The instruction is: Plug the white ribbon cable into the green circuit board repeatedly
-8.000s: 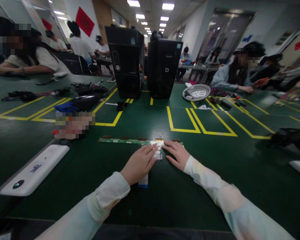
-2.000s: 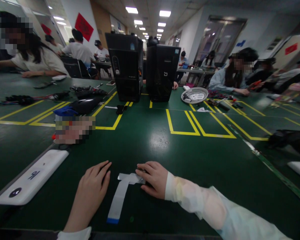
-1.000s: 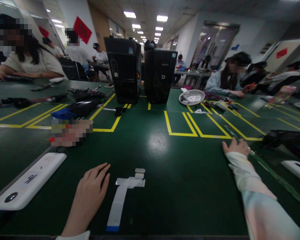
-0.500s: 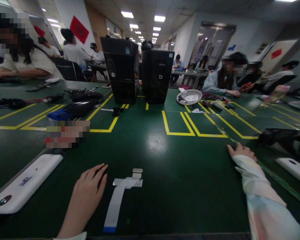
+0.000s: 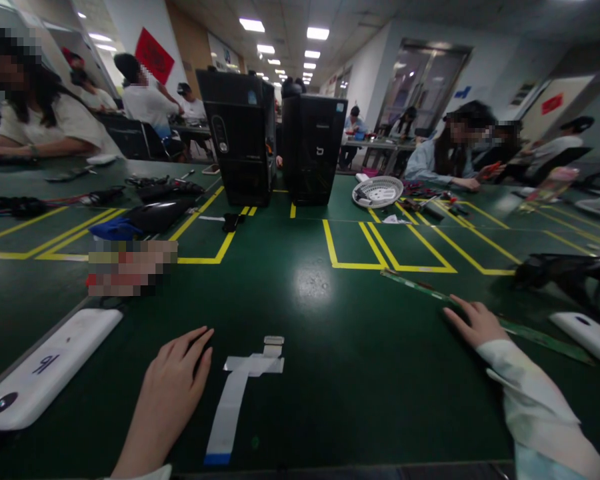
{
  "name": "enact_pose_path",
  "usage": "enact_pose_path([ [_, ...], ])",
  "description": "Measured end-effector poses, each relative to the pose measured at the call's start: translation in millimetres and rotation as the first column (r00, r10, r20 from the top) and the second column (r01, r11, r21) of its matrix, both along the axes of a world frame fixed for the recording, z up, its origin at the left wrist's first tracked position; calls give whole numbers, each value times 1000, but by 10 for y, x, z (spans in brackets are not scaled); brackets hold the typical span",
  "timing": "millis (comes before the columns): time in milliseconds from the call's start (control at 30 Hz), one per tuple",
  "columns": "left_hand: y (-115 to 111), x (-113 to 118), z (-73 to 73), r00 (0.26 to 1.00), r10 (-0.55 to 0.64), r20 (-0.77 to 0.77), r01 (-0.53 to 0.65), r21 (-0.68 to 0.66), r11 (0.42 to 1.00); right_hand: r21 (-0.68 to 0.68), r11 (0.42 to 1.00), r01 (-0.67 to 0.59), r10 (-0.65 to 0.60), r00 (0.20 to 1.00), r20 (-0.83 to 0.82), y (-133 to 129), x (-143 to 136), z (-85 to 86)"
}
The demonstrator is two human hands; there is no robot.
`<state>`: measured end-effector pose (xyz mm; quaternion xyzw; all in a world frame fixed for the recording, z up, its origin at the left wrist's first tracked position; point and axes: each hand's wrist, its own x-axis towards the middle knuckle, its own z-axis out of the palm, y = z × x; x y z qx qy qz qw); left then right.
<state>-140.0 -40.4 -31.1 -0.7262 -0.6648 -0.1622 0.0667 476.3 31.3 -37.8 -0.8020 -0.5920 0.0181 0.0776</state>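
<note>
My left hand (image 5: 177,380) lies palm down on the green table, its fingers stretched out, with nothing in it. Just right of it is a flat white ribbon cable (image 5: 227,407) with a blue end, a taped cross-piece and a small connector (image 5: 274,341) at its far end. Over at the right, my right hand (image 5: 475,320) is closed around the middle of a long, narrow green circuit board (image 5: 550,340). The board slants across the table and sticks out on both sides of the hand, which hides its middle.
White casings lie at the left (image 5: 55,367) and right (image 5: 587,333). Ahead stand two black computer towers (image 5: 237,140), (image 5: 313,150) and a white basket (image 5: 377,192). Cables and black parts (image 5: 165,213) lie at the left, a black frame (image 5: 563,277) at the right. Other people sit around the tables.
The circuit board has turned in my right hand, and its far end has swung left toward the yellow tape. My right hand has shifted slightly. My left hand and the ribbon cable have stayed put.
</note>
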Motion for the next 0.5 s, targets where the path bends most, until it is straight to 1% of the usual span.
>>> enact_pose_path([
  [100, 1, -2, -4, 1000, -9, 5, 9, 3, 1000, 112, 981, -158, 161, 987, -12, -96, -58, -46],
  [167, 4, -1, -11, 1000, -13, 5, 13, 12, 1000, 175, 966, -188, 193, 981, -14, -134, -61, -40],
  [200, 5, 0, -13, 1000, -13, 5, 12, 17, 1000, 201, 964, -172, 176, 984, -2, -152, -41, -29],
  [233, 6, 1, -14, 1000, -10, 5, 10, 20, 1000, 223, 965, -135, 136, 991, 13, -174, -5, -18],
  [267, 6, 3, -14, 1000, -8, 5, 8, 18, 1000, 246, 966, -75, 71, 997, 28, -200, 49, -10],
  [333, 5, 6, -9, 1000, -5, 5, 5, 14, 1000, 297, 949, 103, -114, 993, 20, -273, 201, -23],
  [367, 3, 9, -5, 1000, -5, 6, 5, 14, 1000, 313, 927, 209, -217, 976, -9, -318, 296, -48],
  [433, -1, 16, 4, 1000, -4, 11, 4, 20, 1000, 301, 862, 407, -402, 912, -83, -410, 502, -123],
  [467, -4, 20, 9, 1000, -3, 14, 3, 23, 1000, 292, 837, 462, -453, 886, -103, -452, 603, -166],
  [500, -6, 24, 13, 1000, -3, 15, 2, 24, 1000, 284, 853, 439, -430, 898, -95, -489, 695, -205],
])
